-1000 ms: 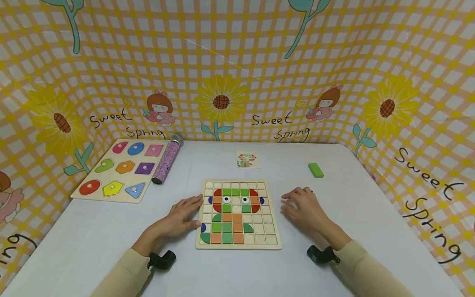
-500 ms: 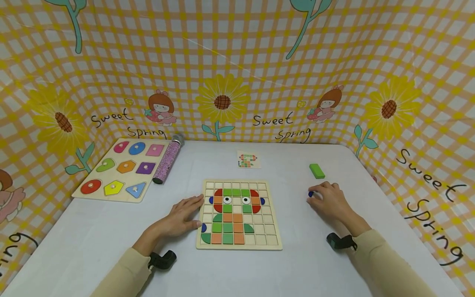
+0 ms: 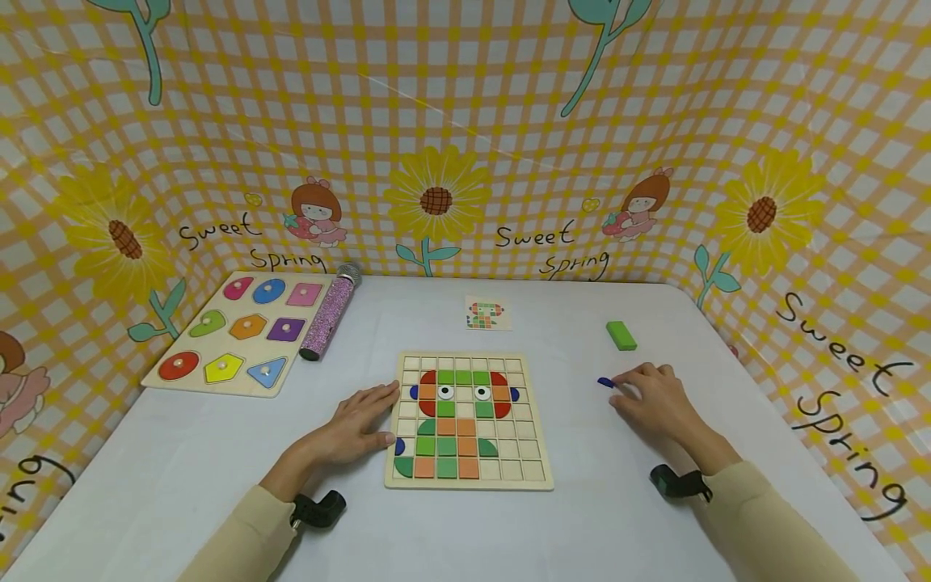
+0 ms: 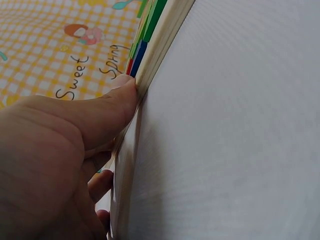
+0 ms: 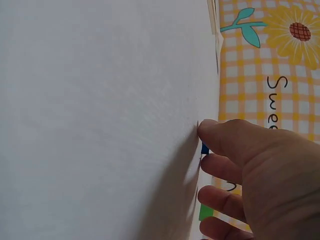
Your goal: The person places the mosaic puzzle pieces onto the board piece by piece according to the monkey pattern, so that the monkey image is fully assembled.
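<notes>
A wooden grid board (image 3: 509, 469) lies mid-table, with coloured tiles making an elephant-like figure. My left hand (image 3: 352, 424) rests against the board's left edge, fingers extended; in the left wrist view the thumb (image 4: 117, 102) touches its rim. To the right of the board, a small dark-blue half-round tile (image 3: 605, 382) lies on the white table. My right hand (image 3: 658, 404) is just beside that tile, its index fingertip at the tile's right end and its thumb apart. In the right wrist view, the blue tile (image 5: 205, 148) shows partly between thumb and index finger.
A green block (image 3: 621, 335) lies beyond the right hand. A picture card (image 3: 488, 313) sits behind the board. At back left are a shape puzzle board (image 3: 207, 343) and a glittery pink microphone (image 3: 329, 315). Patterned cloth (image 3: 465, 121) surrounds the table's back and sides.
My right hand moved right, away from the board, to the blue tile. Its thumb and index finger were close around the tile half a second ago and now stand apart. The left hand stayed put.
</notes>
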### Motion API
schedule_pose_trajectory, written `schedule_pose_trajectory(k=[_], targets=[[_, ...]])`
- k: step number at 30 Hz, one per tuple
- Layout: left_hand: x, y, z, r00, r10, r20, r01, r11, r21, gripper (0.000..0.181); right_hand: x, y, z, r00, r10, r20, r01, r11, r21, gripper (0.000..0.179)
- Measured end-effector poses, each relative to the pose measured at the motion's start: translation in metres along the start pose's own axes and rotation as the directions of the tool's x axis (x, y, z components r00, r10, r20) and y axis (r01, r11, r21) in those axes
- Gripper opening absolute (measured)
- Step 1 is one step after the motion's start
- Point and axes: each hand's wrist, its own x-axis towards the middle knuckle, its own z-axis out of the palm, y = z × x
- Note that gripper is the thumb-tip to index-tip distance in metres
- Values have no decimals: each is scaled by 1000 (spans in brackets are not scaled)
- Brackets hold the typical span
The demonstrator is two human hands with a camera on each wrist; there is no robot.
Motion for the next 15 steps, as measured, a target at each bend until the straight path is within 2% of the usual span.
schedule_pose_trajectory(k=[6,15], targets=[[-1,1,0,1000,8,-1,-8,1000,7,69,-5,-2,0,999,-40,-15,40,999,-5,26],[0,0,0,1000,9,1,-9,1000,10,69,1,-8,3,995,-104,-6,104,995,-6,22]])
